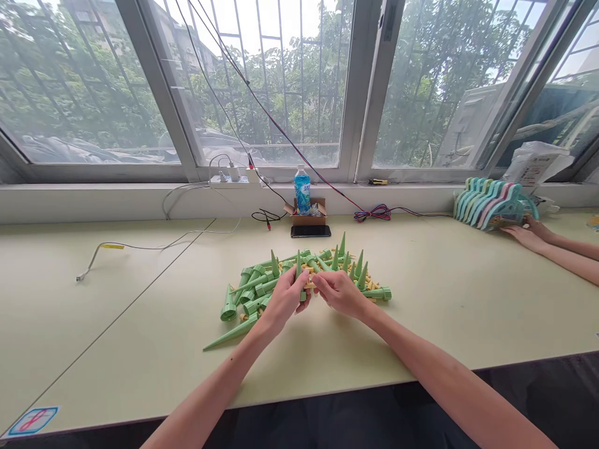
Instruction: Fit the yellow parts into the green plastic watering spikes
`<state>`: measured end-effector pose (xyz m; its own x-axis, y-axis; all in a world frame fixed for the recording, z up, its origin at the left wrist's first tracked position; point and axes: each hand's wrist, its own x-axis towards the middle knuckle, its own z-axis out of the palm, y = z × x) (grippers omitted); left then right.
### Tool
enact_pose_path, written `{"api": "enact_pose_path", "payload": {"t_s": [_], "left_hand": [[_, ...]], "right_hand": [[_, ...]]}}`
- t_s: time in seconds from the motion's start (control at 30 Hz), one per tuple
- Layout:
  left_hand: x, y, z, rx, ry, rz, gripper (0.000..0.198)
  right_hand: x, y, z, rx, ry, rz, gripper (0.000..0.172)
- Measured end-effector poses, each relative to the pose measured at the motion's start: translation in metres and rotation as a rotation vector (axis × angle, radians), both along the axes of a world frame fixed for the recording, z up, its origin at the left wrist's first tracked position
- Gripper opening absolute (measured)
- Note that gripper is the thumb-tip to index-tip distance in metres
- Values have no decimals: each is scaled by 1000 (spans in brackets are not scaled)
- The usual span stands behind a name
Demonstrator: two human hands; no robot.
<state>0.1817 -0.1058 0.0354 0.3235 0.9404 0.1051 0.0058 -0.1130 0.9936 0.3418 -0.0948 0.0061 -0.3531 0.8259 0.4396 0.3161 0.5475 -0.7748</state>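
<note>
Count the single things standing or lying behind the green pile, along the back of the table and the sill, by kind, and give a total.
Bottle: 1
Cardboard box: 1
Phone: 1
Screwdriver: 1
Total: 4

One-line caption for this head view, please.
Left hand and right hand grip a green spike over the pile of spikes on a table.

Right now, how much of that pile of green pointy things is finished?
Several green plastic cone spikes already stand upright at the back of the pile. The left hand and right hand hold one green spike with a small yellow piece between them. Many spikes lie loose among yellow parts, apparently untouched.
</note>
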Motion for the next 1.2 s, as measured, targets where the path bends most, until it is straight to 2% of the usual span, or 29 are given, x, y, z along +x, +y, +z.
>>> {"api": "enact_pose_path", "payload": {"t_s": [0.17, 0.33, 0.7, 1.2], "left_hand": [[0, 1, -1, -17, -24, 55, 28], [1, 2, -2, -19, -24, 64, 28], [2, -2, 2, -41, -24, 65, 27], [0, 1, -2, -35, 5, 57, 34]], "right_hand": [[1, -4, 4, -30, 23, 37, 26], [2, -5, 3, -21, 16, 70, 21], [2, -2, 0, -17, 17, 58, 27], [0, 0, -1, 29, -25, -15, 44]]}}
